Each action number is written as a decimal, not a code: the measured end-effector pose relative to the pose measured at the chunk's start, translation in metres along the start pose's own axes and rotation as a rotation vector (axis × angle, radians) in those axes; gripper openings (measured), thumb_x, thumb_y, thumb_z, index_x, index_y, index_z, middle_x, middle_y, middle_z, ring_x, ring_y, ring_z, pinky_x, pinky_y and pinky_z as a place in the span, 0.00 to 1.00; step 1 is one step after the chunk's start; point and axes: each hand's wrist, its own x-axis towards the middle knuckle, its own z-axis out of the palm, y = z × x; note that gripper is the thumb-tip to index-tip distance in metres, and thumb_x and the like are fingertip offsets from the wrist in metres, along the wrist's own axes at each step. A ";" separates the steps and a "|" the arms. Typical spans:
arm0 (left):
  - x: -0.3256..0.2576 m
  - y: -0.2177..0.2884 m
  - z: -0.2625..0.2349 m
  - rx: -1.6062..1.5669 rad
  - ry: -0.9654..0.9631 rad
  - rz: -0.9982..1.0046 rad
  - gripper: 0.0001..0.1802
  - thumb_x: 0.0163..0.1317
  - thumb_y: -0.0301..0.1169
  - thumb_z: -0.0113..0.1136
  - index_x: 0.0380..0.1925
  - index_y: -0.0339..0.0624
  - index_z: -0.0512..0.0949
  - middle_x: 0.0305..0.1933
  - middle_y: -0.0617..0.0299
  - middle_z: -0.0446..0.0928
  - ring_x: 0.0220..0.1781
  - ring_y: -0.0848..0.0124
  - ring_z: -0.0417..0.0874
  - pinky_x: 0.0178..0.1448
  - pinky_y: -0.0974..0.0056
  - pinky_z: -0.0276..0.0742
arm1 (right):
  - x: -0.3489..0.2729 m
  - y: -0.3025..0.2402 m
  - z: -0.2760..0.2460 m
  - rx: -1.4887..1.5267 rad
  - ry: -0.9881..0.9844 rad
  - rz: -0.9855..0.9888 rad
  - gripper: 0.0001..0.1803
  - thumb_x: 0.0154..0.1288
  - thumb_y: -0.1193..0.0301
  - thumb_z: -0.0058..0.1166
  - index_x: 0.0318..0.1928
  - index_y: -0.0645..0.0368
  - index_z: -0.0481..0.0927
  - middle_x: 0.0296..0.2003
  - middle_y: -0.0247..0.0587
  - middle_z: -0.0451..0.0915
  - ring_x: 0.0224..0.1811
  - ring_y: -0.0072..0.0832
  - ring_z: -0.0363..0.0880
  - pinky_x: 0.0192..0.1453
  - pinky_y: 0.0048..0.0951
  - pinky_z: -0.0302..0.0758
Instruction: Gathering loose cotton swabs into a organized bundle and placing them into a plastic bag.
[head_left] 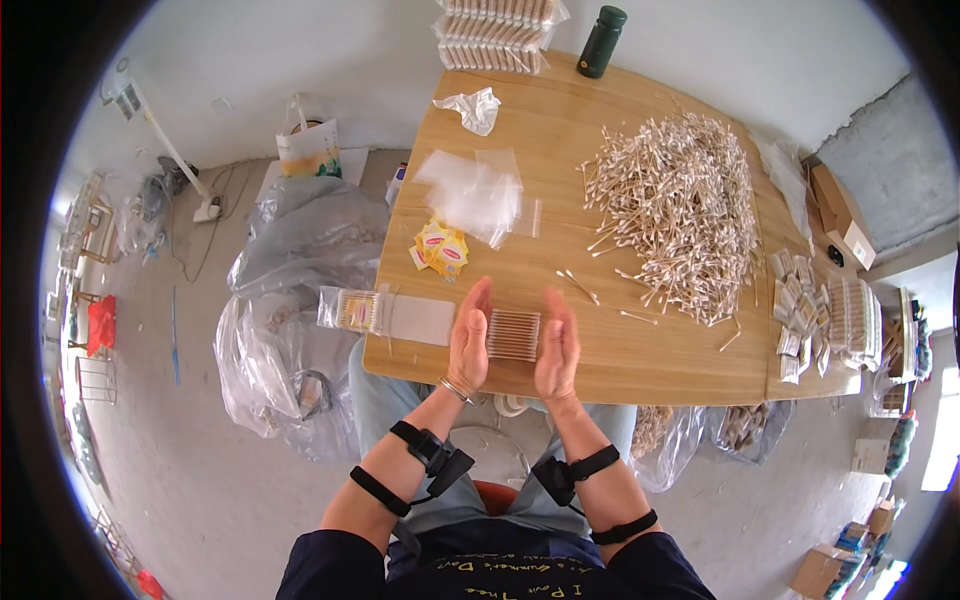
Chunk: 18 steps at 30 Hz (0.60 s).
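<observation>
A flat row of wooden cotton swabs (514, 334) lies on the wooden table (640, 365) near its front edge. My left hand (469, 338) stands edge-on against the row's left side, fingers straight. My right hand (557, 345) stands the same way against the right side, so the row is pressed between both palms. A large loose heap of cotton swabs (676, 207) covers the table's right half. A few stray swabs (580, 285) lie between the heap and my hands.
Clear plastic bags (476, 193) and yellow-red labels (441, 248) lie left of centre. A filled swab packet (385, 314) sits at the table's left edge. Packed packets (820, 312) pile at the right, more (495, 35) at the back beside a dark green bottle (601, 41). Big plastic sacks (290, 300) stand on the floor.
</observation>
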 end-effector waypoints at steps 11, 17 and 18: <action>0.000 -0.002 -0.003 0.081 -0.040 0.065 0.39 0.73 0.55 0.39 0.68 0.30 0.58 0.70 0.47 0.61 0.72 0.61 0.61 0.74 0.59 0.55 | -0.005 -0.003 0.001 -0.224 -0.189 -0.108 0.35 0.77 0.52 0.30 0.70 0.70 0.55 0.71 0.58 0.56 0.77 0.48 0.43 0.77 0.40 0.43; -0.002 0.002 -0.001 0.104 0.008 0.042 0.39 0.73 0.55 0.38 0.68 0.31 0.58 0.71 0.46 0.61 0.73 0.59 0.61 0.74 0.59 0.55 | -0.011 -0.011 -0.022 -0.571 -0.147 -0.152 0.40 0.74 0.51 0.39 0.70 0.72 0.52 0.72 0.63 0.50 0.77 0.52 0.43 0.78 0.45 0.42; -0.002 0.002 0.000 0.123 -0.001 0.050 0.38 0.73 0.55 0.37 0.68 0.31 0.58 0.71 0.47 0.61 0.73 0.59 0.60 0.74 0.59 0.55 | -0.013 -0.011 -0.023 -0.852 -0.298 -0.204 0.43 0.70 0.49 0.43 0.70 0.72 0.51 0.72 0.63 0.48 0.77 0.52 0.43 0.78 0.46 0.41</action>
